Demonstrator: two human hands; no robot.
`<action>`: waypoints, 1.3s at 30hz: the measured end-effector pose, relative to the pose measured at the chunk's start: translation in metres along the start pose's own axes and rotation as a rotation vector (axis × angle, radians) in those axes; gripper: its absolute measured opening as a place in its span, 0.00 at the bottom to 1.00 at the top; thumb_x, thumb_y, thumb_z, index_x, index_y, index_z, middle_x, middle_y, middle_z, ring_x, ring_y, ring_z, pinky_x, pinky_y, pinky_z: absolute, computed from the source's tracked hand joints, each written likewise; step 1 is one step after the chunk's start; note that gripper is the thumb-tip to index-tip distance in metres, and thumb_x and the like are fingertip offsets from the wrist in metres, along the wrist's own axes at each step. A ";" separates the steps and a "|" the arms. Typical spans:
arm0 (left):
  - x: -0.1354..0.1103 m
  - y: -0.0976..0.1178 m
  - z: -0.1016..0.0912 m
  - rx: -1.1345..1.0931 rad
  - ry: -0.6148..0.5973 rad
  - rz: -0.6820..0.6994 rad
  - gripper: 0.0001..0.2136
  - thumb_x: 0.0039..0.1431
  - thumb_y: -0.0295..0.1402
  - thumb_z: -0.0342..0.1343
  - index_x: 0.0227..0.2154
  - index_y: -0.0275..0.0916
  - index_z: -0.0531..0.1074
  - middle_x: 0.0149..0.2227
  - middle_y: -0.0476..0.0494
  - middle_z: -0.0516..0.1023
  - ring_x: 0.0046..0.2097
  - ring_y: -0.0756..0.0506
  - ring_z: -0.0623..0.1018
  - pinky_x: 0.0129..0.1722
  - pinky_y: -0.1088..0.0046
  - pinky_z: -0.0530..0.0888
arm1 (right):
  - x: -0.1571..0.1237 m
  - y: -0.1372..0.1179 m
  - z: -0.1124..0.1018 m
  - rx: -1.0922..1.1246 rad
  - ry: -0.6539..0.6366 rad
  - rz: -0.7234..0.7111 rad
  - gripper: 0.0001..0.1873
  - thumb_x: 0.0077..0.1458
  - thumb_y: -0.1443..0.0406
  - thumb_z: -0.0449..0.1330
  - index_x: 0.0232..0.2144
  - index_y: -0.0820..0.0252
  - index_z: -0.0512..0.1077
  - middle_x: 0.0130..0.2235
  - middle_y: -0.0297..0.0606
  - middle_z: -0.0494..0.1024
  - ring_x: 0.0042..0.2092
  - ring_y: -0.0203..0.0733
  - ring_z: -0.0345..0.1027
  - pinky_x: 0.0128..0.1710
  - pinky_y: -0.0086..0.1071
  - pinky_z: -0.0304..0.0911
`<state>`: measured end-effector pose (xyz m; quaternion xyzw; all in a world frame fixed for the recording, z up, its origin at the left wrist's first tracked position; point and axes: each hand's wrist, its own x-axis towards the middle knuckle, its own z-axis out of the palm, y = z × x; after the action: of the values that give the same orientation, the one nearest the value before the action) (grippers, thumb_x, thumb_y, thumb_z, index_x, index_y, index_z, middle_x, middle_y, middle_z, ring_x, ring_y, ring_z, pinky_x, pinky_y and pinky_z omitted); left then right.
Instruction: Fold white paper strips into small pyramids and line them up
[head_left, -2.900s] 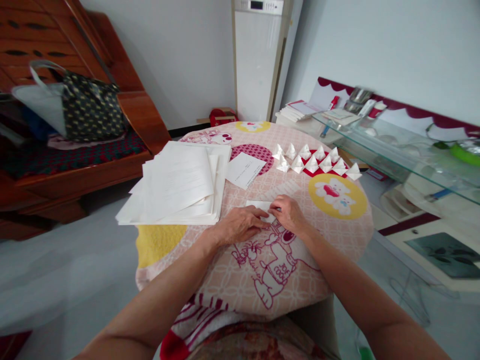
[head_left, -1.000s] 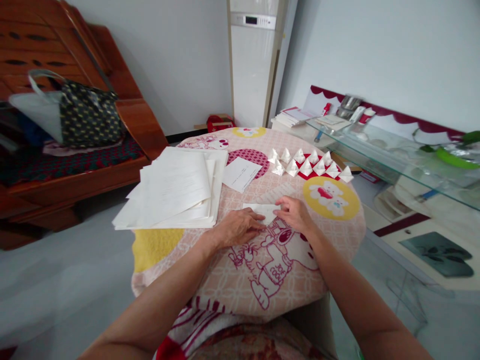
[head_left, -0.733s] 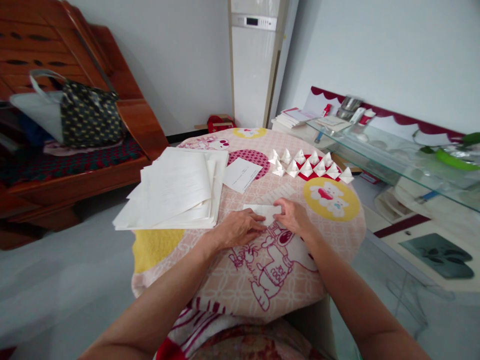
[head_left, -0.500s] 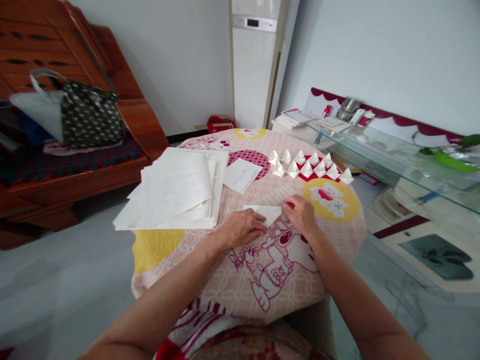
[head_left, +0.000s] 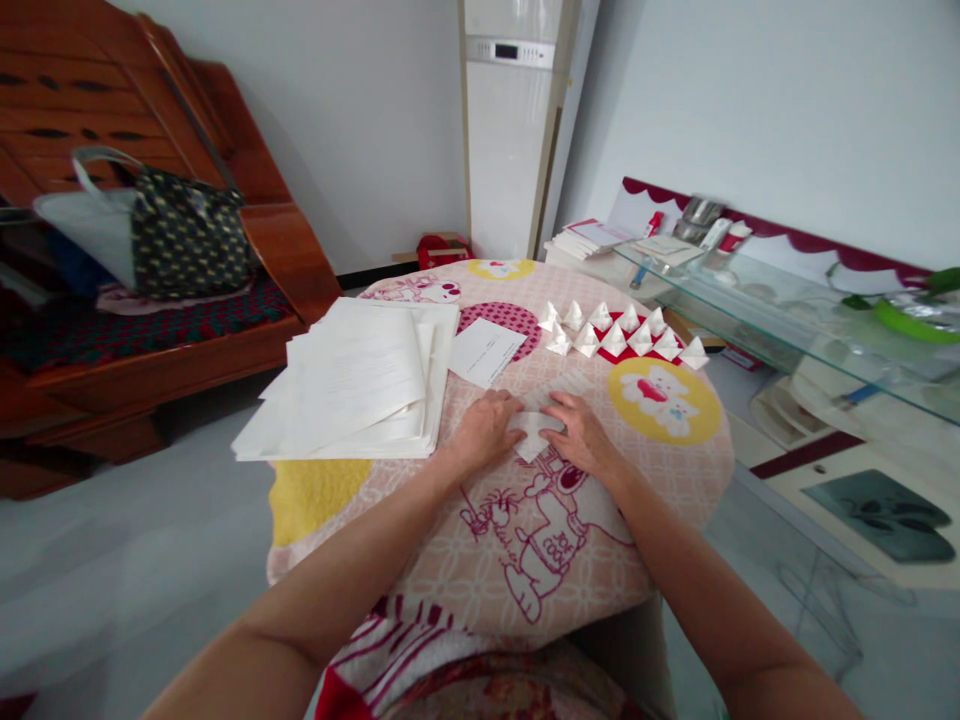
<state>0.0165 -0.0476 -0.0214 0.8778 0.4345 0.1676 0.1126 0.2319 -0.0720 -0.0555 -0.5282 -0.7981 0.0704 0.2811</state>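
A small folded piece of white paper (head_left: 531, 441) lies on the cloth-covered table, its lower end coming to a point. My left hand (head_left: 486, 430) grips its left side, fingers bent and thumb against it. From the right, my right hand (head_left: 581, 436) holds the opposite side, with thumb and fingers curled at the edge. Both hands partly hide the paper. Beyond them, several folded white paper pieces (head_left: 613, 340) stand in two rows. A printed white sheet (head_left: 487, 352) lies flat between these and a stack of white paper (head_left: 352, 375) to my left.
The round table wears a pink patterned tablecloth (head_left: 465, 570). On the right is a glass-topped cabinet (head_left: 795, 300) carrying papers, metal containers and a green bowl (head_left: 919, 318). A wooden bench (head_left: 277, 230) with bags stands left; a tall white air conditioner (head_left: 510, 150) is behind.
My right hand has moved slightly left and down the paper's side. My left hand has shifted up, fingers now at its left edge. The paper now shows a narrower shape between the hands.
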 end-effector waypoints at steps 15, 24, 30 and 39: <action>0.000 -0.007 0.003 -0.010 0.029 0.002 0.12 0.59 0.32 0.62 0.46 0.40 0.77 0.47 0.42 0.79 0.51 0.41 0.77 0.55 0.63 0.75 | -0.001 -0.005 -0.004 0.016 0.050 -0.028 0.16 0.52 0.69 0.68 0.45 0.57 0.79 0.55 0.48 0.76 0.57 0.54 0.68 0.59 0.52 0.63; 0.000 -0.009 0.005 -0.078 0.080 0.010 0.11 0.57 0.29 0.62 0.44 0.40 0.76 0.45 0.43 0.79 0.50 0.42 0.77 0.52 0.64 0.75 | 0.000 -0.010 -0.009 -0.019 0.099 -0.114 0.16 0.50 0.72 0.69 0.42 0.58 0.79 0.48 0.47 0.78 0.51 0.54 0.70 0.54 0.51 0.67; 0.002 -0.007 0.001 -0.118 0.089 0.047 0.10 0.56 0.24 0.61 0.41 0.38 0.76 0.40 0.44 0.79 0.46 0.43 0.77 0.50 0.64 0.75 | 0.002 -0.014 -0.012 -0.060 0.073 -0.101 0.11 0.51 0.73 0.68 0.38 0.60 0.78 0.37 0.44 0.79 0.43 0.52 0.71 0.45 0.44 0.67; 0.004 -0.008 0.002 -0.098 0.056 0.090 0.07 0.59 0.23 0.59 0.36 0.39 0.80 0.37 0.45 0.79 0.43 0.45 0.77 0.46 0.68 0.75 | 0.001 -0.014 -0.013 -0.098 0.029 -0.142 0.07 0.56 0.73 0.62 0.29 0.59 0.77 0.30 0.39 0.75 0.36 0.45 0.67 0.36 0.35 0.60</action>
<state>0.0137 -0.0395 -0.0254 0.8849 0.3886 0.2180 0.1353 0.2266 -0.0796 -0.0384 -0.4843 -0.8319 0.0034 0.2709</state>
